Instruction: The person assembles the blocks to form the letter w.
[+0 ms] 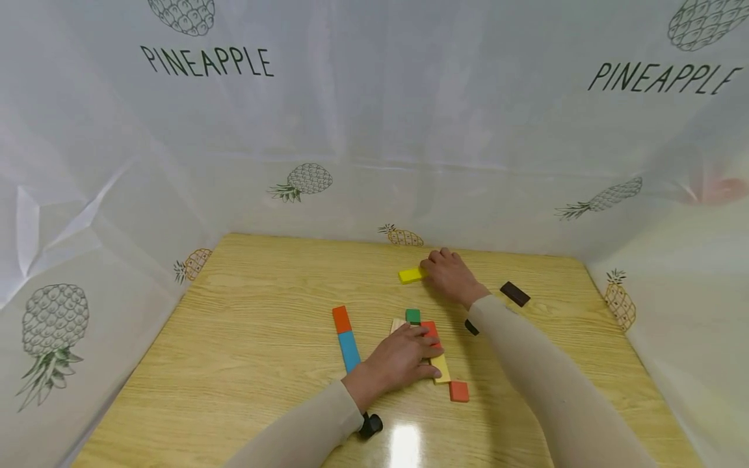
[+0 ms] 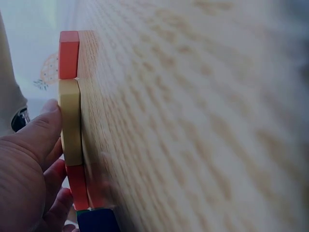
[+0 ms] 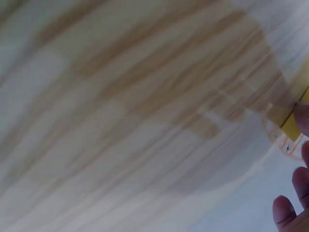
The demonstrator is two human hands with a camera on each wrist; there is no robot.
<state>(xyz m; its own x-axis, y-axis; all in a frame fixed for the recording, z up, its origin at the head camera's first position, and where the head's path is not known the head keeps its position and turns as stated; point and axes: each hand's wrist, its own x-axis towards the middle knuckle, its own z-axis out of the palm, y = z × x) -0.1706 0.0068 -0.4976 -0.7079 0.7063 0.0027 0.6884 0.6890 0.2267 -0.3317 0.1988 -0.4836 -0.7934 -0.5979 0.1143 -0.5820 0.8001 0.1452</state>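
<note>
In the head view my left hand (image 1: 399,361) rests low over a cluster of flat blocks, fingers spread. Its thumb lies along a pale yellow block (image 1: 441,370), and other fingers reach a red block (image 1: 430,329). A green block (image 1: 413,316) and a pale wood block (image 1: 397,324) show just past the fingers. A small red block (image 1: 459,391) continues the row nearer me. Farther back, my right hand (image 1: 452,278) holds the right end of a bright yellow block (image 1: 412,275), fingers bent over it. The right wrist view shows the thumb against this yellow block (image 3: 291,126).
An orange-red block (image 1: 341,319) and a blue block (image 1: 349,351) lie end to end left of the cluster. A dark brown block (image 1: 515,294) lies at right, and a black block (image 1: 471,327) is partly behind my right sleeve. Pineapple-printed sheeting (image 1: 363,130) walls the wooden table (image 1: 246,338).
</note>
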